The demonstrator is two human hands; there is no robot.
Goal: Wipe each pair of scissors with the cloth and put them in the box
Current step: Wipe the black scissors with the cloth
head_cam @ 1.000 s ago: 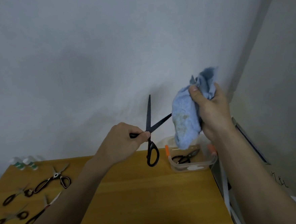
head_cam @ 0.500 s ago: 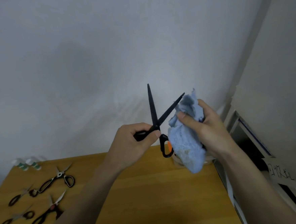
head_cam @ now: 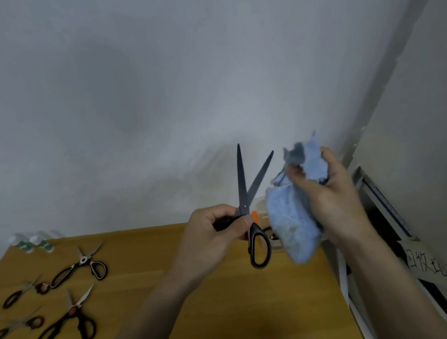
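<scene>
- Scissors (head_cam: 246,191) with black blades are up in front of me, blades parted in a V and pointing upward; my left hand (head_cam: 216,233) grips one handle, fingers curled round it, thumb near the pivot, the other loop hanging free below my fingers.
- My right hand (head_cam: 330,193) holds the blue cloth (head_cam: 292,228) bunched up, fingers and thumb curled into it; most of the cloth hangs below the thumb, a tuft sticking out above the fingertips.
- Cloth and blades look apart, the cloth just to the outer side of the nearer blade, so I judge the wiping of this pair is in hand, not finished.
- The box (head_cam: 262,206) sits on the table (head_cam: 226,301) beyond my hands, mostly hidden by the cloth; I cannot tell for sure what is in it.
- Left to do, as I read it: several other scissors (head_cam: 77,265) lie on the table well beyond my left wrist, still awaiting cloth and box.
</scene>
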